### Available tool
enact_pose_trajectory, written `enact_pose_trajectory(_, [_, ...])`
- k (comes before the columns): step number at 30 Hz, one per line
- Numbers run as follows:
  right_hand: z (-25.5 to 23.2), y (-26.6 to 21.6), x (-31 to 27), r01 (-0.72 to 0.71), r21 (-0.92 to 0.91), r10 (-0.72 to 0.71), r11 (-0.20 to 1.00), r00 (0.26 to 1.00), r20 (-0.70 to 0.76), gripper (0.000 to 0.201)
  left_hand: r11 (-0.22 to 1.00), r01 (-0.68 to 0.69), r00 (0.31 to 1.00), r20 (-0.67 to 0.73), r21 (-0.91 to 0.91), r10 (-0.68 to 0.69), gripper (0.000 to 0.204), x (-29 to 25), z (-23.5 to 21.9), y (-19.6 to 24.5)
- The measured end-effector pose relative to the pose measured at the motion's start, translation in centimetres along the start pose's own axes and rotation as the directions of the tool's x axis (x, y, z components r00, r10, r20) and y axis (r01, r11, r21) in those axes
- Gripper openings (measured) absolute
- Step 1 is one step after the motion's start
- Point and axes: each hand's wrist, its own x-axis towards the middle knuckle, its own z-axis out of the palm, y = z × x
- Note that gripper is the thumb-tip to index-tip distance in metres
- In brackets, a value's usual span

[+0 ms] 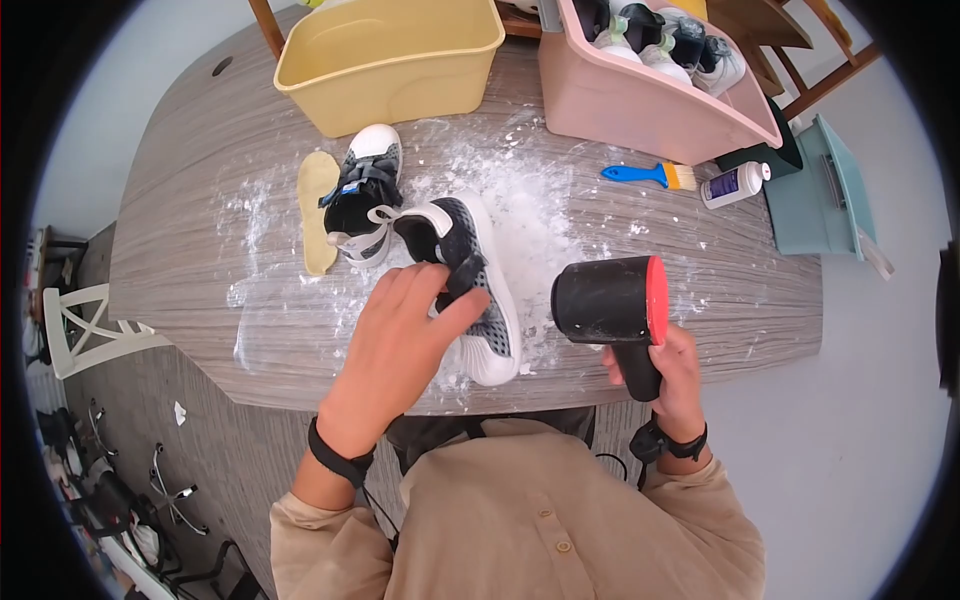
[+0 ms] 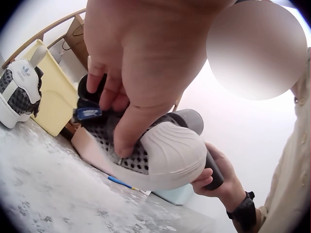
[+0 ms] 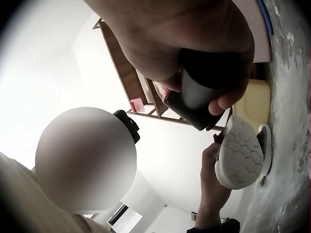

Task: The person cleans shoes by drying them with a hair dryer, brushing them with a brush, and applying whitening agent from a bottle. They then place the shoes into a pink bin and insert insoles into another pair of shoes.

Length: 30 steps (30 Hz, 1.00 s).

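My left hand grips a sneaker by the table's near side, thumb on mesh, fingers at the opening! To its right, my right hand curls round a black, dryer-shaped tool. Left, a matching shoe, then an insole. Far side: yellow bin left, pink bin right, brush just nearer.

An office or similar workroom, it seems: a wood-grain bench with a round cable hole, swivel-chair base, white chair, grey floor, plain pale wall.
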Motion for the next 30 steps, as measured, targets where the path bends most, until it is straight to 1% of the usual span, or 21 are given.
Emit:
enact_pose_trajectory(3, [-0.6,0.4,-0.1,-0.038,-0.045,0.039,0.998,0.999,0.008,0.044,0.996,0.085,0.994,0.070,0.000,-0.084,0.034,-0.5,0.7,-0.5])
enact_pose_trajectory(6, [-1.0,1.0,-0.2,-0.102,-0.020,0.103,0.995,0.993,0.060,0.037,0.982,0.173,0.979,0.128,-0.082,-0.162,0.048,-1.0,1.5,-0.7])
enact_pose_trajectory(9, [-0.8,1.5,-0.1,-0.218,0.011,0.216,0.976,0.970,0.111,0.038,0.982,0.175,0.976,0.144,-0.064,-0.164,0.039,-1.0,1.6,-0.3])
enact_pose_trajectory(12, [-0.8,2.8,-0.3,-0.328,0.064,0.315,0.942,0.936,0.156,0.040,0.985,0.162,0.976,0.156,-0.051,-0.153,0.044,-1.0,1.7,-0.4])
enact_pose_trajectory(15, [-1.1,3.6,-0.3,-0.342,0.077,0.320,0.936,0.923,0.211,0.041,0.964,0.215,0.948,0.268,-0.153,-0.169,0.055,-0.9,1.3,-0.6])
enact_pose_trajectory(18, [-0.5,3.4,-0.3,-0.359,0.129,0.324,0.924,0.917,0.233,0.042,0.941,0.245,0.939,0.297,-0.232,-0.172,0.055,-0.6,1.0,-0.7])
enact_pose_trajectory(21, [-0.4,3.9,-0.3,-0.379,0.136,0.340,0.915,0.907,0.247,0.043,0.925,0.255,0.937,0.307,-0.282,-0.165,0.052,-0.2,1.0,-0.6])
enact_pose_trajectory(24, [0.0,4.1,-0.2,-0.369,0.109,0.344,0.923,0.918,0.200,0.043,0.919,0.257,0.940,0.298,-0.299,-0.166,0.044,0.2,1.4,-0.5])
enact_pose_trajectory(27, [-0.4,4.7,-0.3,-0.387,0.115,0.358,0.915,0.910,0.209,0.042,0.944,0.210,0.968,0.189,-0.254,-0.164,0.034,0.4,3.1,-0.3])
enact_pose_trajectory(30, [-0.4,4.9,-0.4,-0.392,0.114,0.370,0.913,0.912,0.177,0.041,0.965,0.207,0.963,0.205,-0.159,-0.173,0.028,0.9,5.1,0.8])
